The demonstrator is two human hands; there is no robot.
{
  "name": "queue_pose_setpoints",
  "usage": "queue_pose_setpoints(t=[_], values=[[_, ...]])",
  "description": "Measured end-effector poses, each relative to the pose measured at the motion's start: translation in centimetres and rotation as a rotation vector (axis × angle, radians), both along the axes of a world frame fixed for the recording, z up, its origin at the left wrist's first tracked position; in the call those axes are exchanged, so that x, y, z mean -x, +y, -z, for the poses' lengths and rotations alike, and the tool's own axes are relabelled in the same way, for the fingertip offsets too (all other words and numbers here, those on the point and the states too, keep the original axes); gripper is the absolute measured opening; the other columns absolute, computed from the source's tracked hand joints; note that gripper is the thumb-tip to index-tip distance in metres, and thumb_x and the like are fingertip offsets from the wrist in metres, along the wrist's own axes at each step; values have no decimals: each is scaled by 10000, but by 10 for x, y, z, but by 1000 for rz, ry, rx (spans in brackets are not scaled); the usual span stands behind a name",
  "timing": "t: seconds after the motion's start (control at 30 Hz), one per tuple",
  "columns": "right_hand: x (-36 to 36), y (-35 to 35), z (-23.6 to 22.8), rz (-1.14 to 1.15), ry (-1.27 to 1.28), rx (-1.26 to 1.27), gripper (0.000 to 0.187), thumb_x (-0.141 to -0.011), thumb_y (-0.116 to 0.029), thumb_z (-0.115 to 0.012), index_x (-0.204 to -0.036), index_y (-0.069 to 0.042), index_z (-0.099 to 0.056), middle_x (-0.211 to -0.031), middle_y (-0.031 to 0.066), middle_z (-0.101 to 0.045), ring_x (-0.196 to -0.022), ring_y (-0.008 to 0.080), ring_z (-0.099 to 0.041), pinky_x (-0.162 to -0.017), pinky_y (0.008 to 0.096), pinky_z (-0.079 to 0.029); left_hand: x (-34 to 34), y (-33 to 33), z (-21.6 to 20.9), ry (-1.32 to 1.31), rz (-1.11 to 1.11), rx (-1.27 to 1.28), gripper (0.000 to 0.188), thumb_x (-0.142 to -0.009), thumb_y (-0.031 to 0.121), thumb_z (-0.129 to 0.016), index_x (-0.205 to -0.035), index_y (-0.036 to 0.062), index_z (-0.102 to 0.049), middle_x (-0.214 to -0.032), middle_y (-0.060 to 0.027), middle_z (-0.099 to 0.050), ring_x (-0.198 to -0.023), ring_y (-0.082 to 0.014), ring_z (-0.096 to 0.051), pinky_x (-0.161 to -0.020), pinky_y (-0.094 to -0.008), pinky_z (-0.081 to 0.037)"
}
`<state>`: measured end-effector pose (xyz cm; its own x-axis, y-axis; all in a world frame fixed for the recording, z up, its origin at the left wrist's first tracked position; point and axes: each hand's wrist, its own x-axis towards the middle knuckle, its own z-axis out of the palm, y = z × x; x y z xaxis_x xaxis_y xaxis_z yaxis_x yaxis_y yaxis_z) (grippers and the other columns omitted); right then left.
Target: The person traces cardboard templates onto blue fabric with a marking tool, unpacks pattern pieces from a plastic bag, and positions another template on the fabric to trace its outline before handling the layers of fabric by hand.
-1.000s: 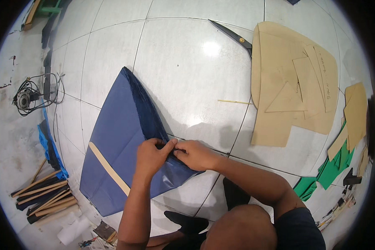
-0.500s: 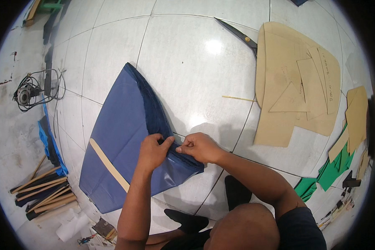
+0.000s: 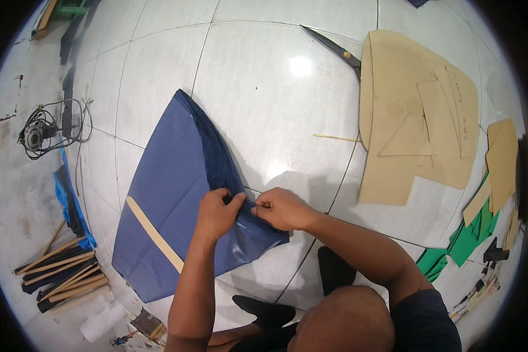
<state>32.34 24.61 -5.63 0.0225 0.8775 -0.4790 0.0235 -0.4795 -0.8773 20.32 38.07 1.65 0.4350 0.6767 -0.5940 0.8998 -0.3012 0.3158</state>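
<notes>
Shows dark, blurred handwriting on the stacked tan paper patterns, below and right of the black scissors. Nearer the scissors, shows a smaller scrawl, too tiny to read.

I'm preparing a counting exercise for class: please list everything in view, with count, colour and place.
Blue sheet stack: one, blue, left of centre
Strip: one, cream, on the stack
Scissors: one, black, upper right
Pattern pieces: several, tan, upper right
Thin stick: one, yellow, beside patterns
Loose pieces: several, tan, right edge
Folded material: count unclear, green, lower right
Corded device: one, dark, left
Crumpled material: count unclear, blue and black, left
Rods: several, tan, lower left
Small clutter: count unclear, mixed, lower edges
Tiled floor: one, white, throughout
Feet: two, black-socked, bottom
Head: one, bottom
Forearms: two, bare, bottom
Left hand: one, bare, at the stack's layered edge
Right hand: one, bare, same edge
</notes>
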Motion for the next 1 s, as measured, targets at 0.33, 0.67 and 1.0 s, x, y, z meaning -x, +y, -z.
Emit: queue_pose_setpoints(t=[0.33,0.67,1.0], values=[[10,-3,15,205,100,77,475,-850,-414,-806,-681,-3,-636,-586,47,-569,-557,117,-491,-527,318,-404,-7,4,-2,116,-36,0,424,-770,310,-732,-761,-103,-641,-715,-291,-621,-717,-403,-668,-677,-463,-498],[0,-7,6,156,-117,55,414,-921,-391,-655,-770,-5,-675,-771,209,-654,-749,372,-655,-699,481,-486,-1,2,4,69,-120,1,381,-766,280,-701,-743,-93,-630,-707,-284,-624,-692,-410,-656,-659,-461,-493],[-14,-8,5,55,-449,12,180,-909,-222,-666,-956,-58,-609,-913,179,-685,-894,388,-674,-770,482,-530,-2,-1,3,69,-119,1,369,-792,276,-692,-756,-87,-644,-707,-277,-628,-688,-406,-657,-651,-457,-490]])
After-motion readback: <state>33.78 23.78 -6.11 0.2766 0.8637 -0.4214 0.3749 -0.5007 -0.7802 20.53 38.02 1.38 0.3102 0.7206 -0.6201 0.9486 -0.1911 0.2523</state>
